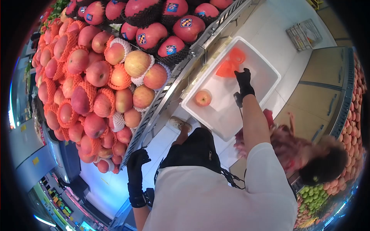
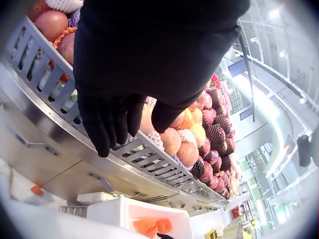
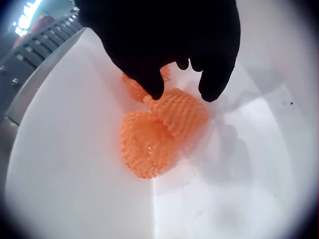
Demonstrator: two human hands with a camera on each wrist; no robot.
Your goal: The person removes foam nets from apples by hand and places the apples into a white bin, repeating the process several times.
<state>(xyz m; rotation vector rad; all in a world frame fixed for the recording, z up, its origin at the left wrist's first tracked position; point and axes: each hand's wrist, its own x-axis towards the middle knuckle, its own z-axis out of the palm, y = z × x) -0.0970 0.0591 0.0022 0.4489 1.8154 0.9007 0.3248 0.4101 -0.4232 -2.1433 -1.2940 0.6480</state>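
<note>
My right hand (image 1: 244, 82), in a black glove, reaches down into a white foam box (image 1: 221, 119). Orange foam fruit nets (image 3: 179, 114) lie in the box beneath it. In the right wrist view the thumb and fingers are spread apart, with the thumb's tip right at the upper edge of one net. A single bare apple (image 1: 203, 98) sits in the same box, nearer to me. The gloved left hand (image 1: 137, 165) hangs with loosely curled fingers beside the slatted edge of the fruit display, holding nothing.
Apples (image 1: 98, 73), many in foam nets, are heaped on the display at left, with dark-netted fruit (image 1: 152, 36) behind. A metal rail (image 1: 169, 88) edges it. A wire basket (image 1: 304, 34) stands on the floor. Another person (image 1: 293, 146) is close on my right.
</note>
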